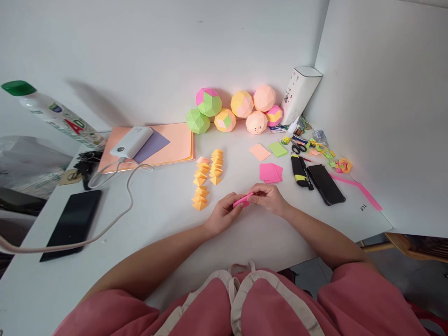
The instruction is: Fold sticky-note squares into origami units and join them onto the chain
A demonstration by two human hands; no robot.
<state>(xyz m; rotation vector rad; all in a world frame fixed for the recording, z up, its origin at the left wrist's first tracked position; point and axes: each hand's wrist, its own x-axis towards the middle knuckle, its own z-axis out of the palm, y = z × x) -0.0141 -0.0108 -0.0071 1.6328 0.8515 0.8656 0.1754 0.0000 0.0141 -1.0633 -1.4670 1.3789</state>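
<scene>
A pink piece of paper point(242, 200), partly folded, is pinched between my two hands above the front of the table. My left hand point(224, 212) grips its left end with the thumb on the near side. On the other end, the fingers of my right hand point(269, 198) are closed around the paper's edge. Just beyond my right hand lie several pink paper squares point(270, 172). Left of them, folded orange paper pieces point(200, 182) stand nested in two rows. A peach paper point(260, 152) and a green paper point(278, 149) lie farther back.
Faceted paper balls point(226, 120) are stacked against the wall. At right are scissors point(298, 147), a glue bottle point(290, 133), a utility knife point(299, 171), a phone point(326, 184) and paper scraps. At left, a power bank point(132, 142) with a cable rests on peach sheets point(175, 140), near a black tablet point(73, 221).
</scene>
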